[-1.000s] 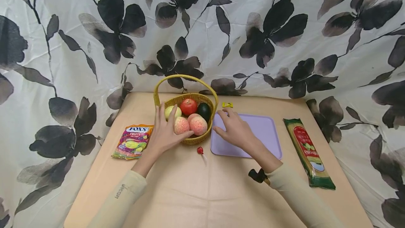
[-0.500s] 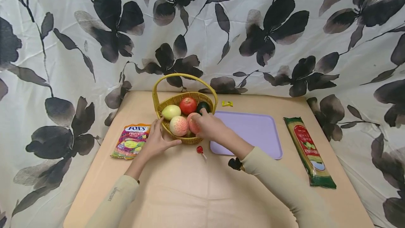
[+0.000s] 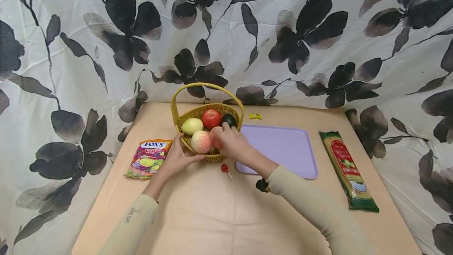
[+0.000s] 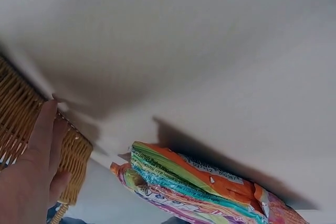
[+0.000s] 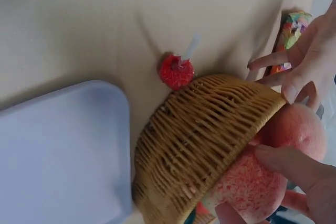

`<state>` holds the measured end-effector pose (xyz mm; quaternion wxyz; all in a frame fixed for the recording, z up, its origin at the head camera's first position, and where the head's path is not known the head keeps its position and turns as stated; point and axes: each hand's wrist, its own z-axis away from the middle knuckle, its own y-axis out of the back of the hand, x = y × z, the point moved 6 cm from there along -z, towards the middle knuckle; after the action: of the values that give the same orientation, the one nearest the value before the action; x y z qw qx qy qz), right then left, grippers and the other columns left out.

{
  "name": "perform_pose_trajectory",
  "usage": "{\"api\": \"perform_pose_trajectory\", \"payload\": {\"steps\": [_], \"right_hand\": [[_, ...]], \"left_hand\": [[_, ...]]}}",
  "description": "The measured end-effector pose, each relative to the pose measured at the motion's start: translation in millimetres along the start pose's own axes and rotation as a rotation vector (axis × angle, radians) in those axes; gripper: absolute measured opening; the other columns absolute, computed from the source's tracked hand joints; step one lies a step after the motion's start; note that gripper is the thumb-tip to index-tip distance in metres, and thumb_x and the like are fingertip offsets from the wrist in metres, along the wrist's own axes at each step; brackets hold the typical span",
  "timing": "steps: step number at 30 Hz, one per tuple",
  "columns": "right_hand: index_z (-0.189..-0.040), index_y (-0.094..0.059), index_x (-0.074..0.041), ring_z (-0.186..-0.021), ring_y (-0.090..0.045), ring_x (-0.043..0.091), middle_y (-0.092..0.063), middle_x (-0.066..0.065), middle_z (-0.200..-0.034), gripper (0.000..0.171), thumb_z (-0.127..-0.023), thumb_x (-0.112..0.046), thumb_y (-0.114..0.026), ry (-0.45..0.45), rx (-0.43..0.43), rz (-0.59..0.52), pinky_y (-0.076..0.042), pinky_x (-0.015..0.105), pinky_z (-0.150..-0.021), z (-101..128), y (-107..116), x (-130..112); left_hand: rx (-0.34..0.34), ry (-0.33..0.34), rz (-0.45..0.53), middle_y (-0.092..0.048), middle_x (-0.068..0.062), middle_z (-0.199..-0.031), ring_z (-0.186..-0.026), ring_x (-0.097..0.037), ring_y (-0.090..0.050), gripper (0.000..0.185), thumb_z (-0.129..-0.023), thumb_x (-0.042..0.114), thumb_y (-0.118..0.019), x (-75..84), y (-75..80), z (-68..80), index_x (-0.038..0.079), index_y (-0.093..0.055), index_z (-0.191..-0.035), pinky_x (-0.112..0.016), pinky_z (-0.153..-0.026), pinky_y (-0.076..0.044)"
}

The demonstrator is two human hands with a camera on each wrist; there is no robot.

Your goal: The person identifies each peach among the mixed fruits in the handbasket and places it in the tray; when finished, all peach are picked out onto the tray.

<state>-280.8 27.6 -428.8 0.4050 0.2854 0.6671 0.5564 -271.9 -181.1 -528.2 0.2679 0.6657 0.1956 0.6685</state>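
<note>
A yellow wicker basket (image 3: 216,158) with an arched handle holds a pale yellow pear-like fruit (image 3: 192,126), a red tomato-like fruit (image 3: 211,119), a dark avocado-like fruit (image 3: 229,119) and pinkish peaches. One peach (image 3: 201,142) lies at the front left. My right hand (image 3: 234,143) reaches over the basket's right rim and grips another peach (image 5: 251,190), thumb and fingers on its sides. At the left front, my left hand (image 3: 177,158) touches the basket; its straight fingers (image 4: 41,129) lie along the woven wall, and its thumb stretches along the front.
A red lollipop (image 3: 224,168) lies before the basket. To the right is a lilac tray (image 3: 279,148), with a small yellow wrapped candy (image 3: 255,116) behind it. A Fox's candy bag (image 3: 148,158) sits left; a green-and-red long packet (image 3: 348,170) lies far right.
My right hand has moved left from over the tray into the basket and taken hold of a peach. The left hand has drawn back from over the fruit to the basket's left front side.
</note>
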Motion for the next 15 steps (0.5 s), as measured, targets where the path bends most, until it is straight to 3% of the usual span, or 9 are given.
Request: {"api": "perform_pose_trajectory", "payload": {"steps": [6, 10, 15], "right_hand": [[-0.129, -0.066, -0.014, -0.084, -0.062, 0.026, -0.059, 0.015, -0.115, 0.053, -0.08, -0.017, -0.086, -0.027, -0.013, -0.191, -0.056, 0.034, -0.066, 2.0, 14.5, 21.9], [-0.123, -0.068, -0.012, -0.096, -0.059, 0.027, -0.062, 0.017, -0.116, 0.05, -0.079, -0.022, -0.088, -0.026, -0.013, -0.305, -0.056, 0.037, -0.073, 6.1, 33.8, 37.0], [-0.123, -0.071, -0.011, -0.103, -0.059, 0.028, -0.07, 0.012, -0.117, 0.054, -0.076, -0.026, -0.092, 0.002, -0.047, -0.338, -0.054, 0.041, -0.082, 15.1, 52.1, 50.7]], "left_hand": [[-0.012, 0.013, 0.009, -0.023, -0.028, -0.166, -0.156, -0.043, -0.027, 0.134, -0.073, 0.065, -0.087, -0.2, -1.1, -0.4, 0.002, -0.01, -0.162, -0.063, -0.124, -0.029], [-0.023, 0.022, 0.016, -0.021, -0.027, -0.167, -0.156, -0.042, -0.025, 0.133, -0.074, 0.065, -0.086, -0.1, -0.6, -1.3, 0.003, -0.009, -0.163, -0.063, -0.125, -0.028], [-0.032, 0.026, 0.022, -0.02, -0.026, -0.167, -0.157, -0.042, -0.025, 0.134, -0.073, 0.066, -0.086, -0.5, -0.6, -1.8, 0.003, -0.008, -0.163, -0.063, -0.125, -0.027]]}}
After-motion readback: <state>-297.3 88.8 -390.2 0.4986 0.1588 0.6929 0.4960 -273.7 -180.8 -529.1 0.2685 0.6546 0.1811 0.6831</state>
